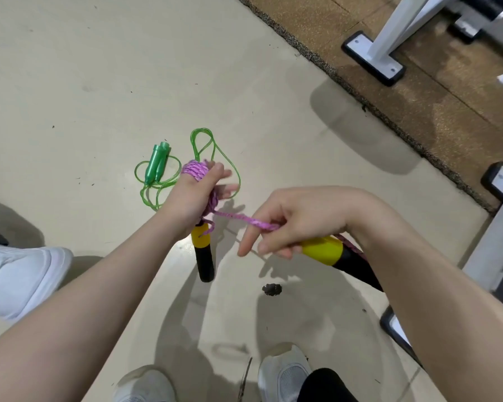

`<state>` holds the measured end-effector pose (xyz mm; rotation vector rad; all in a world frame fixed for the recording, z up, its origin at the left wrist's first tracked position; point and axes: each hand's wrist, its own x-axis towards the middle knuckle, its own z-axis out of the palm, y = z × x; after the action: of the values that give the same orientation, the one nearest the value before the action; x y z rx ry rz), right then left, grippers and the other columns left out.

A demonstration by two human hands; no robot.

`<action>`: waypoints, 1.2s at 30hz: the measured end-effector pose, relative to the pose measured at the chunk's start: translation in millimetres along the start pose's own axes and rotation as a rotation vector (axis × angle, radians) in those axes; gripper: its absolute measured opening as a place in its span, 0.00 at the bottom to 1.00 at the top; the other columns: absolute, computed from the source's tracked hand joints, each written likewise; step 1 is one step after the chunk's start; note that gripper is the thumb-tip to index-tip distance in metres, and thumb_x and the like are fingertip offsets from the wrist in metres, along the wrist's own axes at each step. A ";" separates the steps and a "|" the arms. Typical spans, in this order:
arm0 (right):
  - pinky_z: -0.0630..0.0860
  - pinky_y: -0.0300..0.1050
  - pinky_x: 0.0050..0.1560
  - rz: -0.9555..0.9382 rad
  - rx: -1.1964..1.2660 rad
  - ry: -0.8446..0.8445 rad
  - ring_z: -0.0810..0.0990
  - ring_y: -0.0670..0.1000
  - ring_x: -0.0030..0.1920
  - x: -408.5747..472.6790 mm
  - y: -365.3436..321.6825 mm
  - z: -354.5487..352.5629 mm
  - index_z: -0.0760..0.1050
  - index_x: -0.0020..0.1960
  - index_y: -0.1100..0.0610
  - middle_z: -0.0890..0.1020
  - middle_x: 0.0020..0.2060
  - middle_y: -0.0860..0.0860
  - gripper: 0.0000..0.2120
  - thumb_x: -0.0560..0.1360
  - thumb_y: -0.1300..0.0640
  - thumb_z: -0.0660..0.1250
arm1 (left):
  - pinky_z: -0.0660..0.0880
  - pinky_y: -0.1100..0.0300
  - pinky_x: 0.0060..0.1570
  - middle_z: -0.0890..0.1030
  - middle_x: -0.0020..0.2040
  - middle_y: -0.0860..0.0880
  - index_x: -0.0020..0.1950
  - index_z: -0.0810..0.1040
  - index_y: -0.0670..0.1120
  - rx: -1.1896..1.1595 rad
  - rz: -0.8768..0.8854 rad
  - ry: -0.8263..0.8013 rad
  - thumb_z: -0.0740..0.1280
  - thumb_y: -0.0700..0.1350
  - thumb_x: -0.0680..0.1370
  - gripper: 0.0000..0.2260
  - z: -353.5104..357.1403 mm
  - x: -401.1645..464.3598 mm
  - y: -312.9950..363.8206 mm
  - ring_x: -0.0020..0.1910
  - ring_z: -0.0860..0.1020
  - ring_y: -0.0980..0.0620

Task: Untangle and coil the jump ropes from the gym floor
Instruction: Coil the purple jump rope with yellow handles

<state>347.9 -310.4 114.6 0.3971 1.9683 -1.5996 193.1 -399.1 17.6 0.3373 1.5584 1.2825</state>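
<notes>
Rope (235,217) taut between left hand (196,192), right hand (296,221)

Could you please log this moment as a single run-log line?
step: coiling pink rope | left hand: wrapped in coil | right hand: pinches rope, holds handle | green rope: on floor

floor (84,68): second jump rope (157,169) lies on it, behind and left of left hand (195,195)
left hand: cord coil (195,171) wrapped round it, handle (204,253) hanging below
right hand (296,221): right of left hand, cord running between them
mat (418,82): far right, rack foot (372,58) on it
</notes>
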 end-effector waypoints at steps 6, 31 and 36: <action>0.65 0.28 0.29 -0.213 0.146 0.609 0.68 0.40 0.24 -8.8 8.1 -18.7 0.81 0.44 0.67 0.72 0.20 0.43 0.06 0.75 0.68 0.65 | 0.66 0.64 0.23 0.83 0.35 0.42 0.50 0.79 0.39 0.045 -0.184 -0.546 0.43 0.68 0.72 0.38 25.4 -25.8 29.5 0.16 0.67 0.53; 0.74 0.30 0.40 -0.158 0.513 1.127 0.82 0.41 0.37 -169.5 -168.9 -85.8 0.78 0.45 0.54 0.83 0.31 0.46 0.21 0.82 0.47 0.50 | 0.68 0.67 0.21 0.62 0.14 0.51 0.29 0.77 0.39 0.158 -0.055 -1.175 0.46 0.66 0.75 0.36 142.7 -98.7 312.4 0.12 0.59 0.56; 0.77 0.46 0.51 -0.085 0.517 1.144 0.83 0.51 0.40 -267.0 -249.4 -110.3 0.82 0.44 0.54 0.84 0.37 0.58 0.28 0.80 0.41 0.46 | 0.69 0.64 0.24 0.63 0.16 0.50 0.37 0.79 0.37 0.108 -0.076 -1.107 0.50 0.66 0.75 0.34 180.3 -156.5 410.4 0.16 0.61 0.54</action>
<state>395.2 -232.3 485.2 1.7652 2.2407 -2.1857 254.2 -256.7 466.5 0.8673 0.6674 0.7051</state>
